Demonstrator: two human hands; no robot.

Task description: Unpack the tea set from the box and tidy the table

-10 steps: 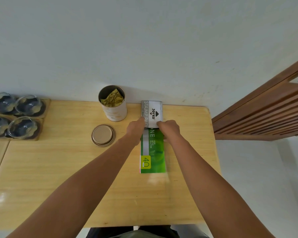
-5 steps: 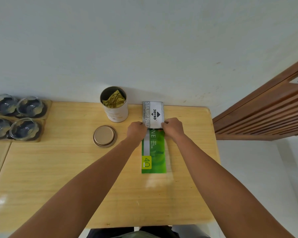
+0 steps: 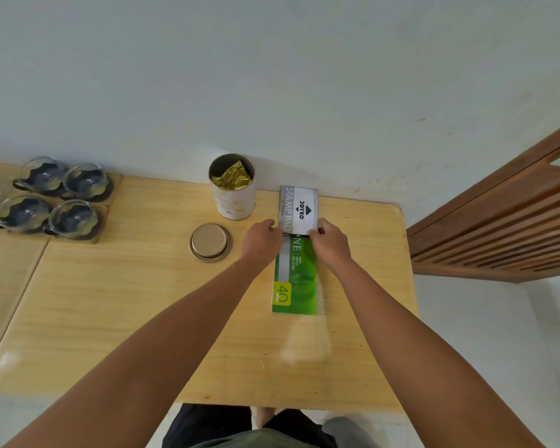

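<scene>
A grey stamp pad tin lies at the table's far edge, against the wall. My left hand grips its near left corner and my right hand grips its near right corner. Just in front of it lies a green booklet, its far end under my hands. Left of the tin stands an open white tea canister with a gold foil bag inside. Its round gold lid lies flat on the table in front of it. Several glass cups sit on wooden coasters at the far left.
The wooden table runs along a pale wall. A second table surface adjoins it on the left. A wooden slatted door stands to the right, beyond the table's edge.
Both hands have slid slightly outward to the stamp pad tin's near corners. The tin and booklet stay roughly where they were.
</scene>
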